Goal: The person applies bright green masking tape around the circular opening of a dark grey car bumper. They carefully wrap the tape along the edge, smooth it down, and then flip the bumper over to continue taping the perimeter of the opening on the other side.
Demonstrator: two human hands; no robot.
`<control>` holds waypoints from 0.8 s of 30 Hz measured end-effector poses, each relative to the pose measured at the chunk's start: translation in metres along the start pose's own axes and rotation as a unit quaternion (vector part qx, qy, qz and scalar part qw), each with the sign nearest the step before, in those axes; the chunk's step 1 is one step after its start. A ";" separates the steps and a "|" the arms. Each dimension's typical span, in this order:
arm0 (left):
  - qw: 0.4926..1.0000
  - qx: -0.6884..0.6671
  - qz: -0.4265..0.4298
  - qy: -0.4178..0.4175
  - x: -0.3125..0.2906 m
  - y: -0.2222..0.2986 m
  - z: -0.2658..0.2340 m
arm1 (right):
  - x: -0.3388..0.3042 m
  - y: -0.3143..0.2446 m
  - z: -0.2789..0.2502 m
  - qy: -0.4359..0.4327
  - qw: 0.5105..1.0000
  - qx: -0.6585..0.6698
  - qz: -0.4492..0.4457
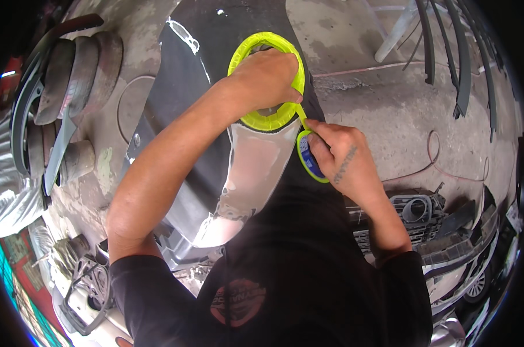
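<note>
Head view, looking down: nearest, along the lower edge, is the wearer's black T-shirt (308, 254) with a faded round print, a bare forearm reaching up from each side. The right hand (344, 153) grips a small roll of lime-yellow tape (311, 165) with a blue centre, thumb on the roll and forefinger beside the tape coming off it. That short strip (302, 118) runs up to the left hand (266, 80), which bends over a round opening. Its thumb lies at the opening's right edge, where the strip meets it; its other fingers are hidden, so I cannot tell whether they pinch anything.

A wide lime-yellow ring of tape (269, 122) surrounds the opening, wrinkled along its band. The opening is in a large dark vehicle panel (184, 78) stretching up from the wearer's body. Just below the ring, the panel bears a pinkish-grey sanded patch (256, 162) with pale, uneven edges.

Farther off, a stained concrete floor (357, 107) spreads around, crossed by a thin hose (383, 68). Grille parts (413, 209) lie at right, dusty rounded shapes (82, 72) like tyres stand at left, and dark curved strips (462, 63) hang at upper right.
</note>
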State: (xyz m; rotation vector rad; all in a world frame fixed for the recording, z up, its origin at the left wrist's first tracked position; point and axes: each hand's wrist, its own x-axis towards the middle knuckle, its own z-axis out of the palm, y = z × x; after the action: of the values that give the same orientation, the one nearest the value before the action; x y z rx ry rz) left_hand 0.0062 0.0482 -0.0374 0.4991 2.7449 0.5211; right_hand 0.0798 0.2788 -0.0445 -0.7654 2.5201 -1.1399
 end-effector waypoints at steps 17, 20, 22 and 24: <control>0.994 -0.062 -0.021 0.084 -0.009 0.017 -0.020 | -0.011 0.004 -0.018 0.129 0.984 0.080 -0.095; 0.987 -0.147 -0.048 0.041 -0.022 0.023 -0.034 | -0.011 0.006 -0.009 0.159 0.979 0.064 -0.106; 0.975 -0.210 -0.072 -0.028 -0.024 0.020 -0.038 | -0.009 0.005 -0.006 0.169 0.978 0.050 -0.111; 0.946 -0.287 -0.104 -0.105 -0.020 0.017 -0.040 | -0.006 0.004 -0.005 0.164 0.980 0.034 -0.111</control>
State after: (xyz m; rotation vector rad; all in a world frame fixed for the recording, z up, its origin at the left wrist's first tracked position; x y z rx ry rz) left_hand 0.0151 0.0436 0.0092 0.1067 2.2555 1.0859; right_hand 0.0809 0.2871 -0.0443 -0.9246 2.6913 -1.5312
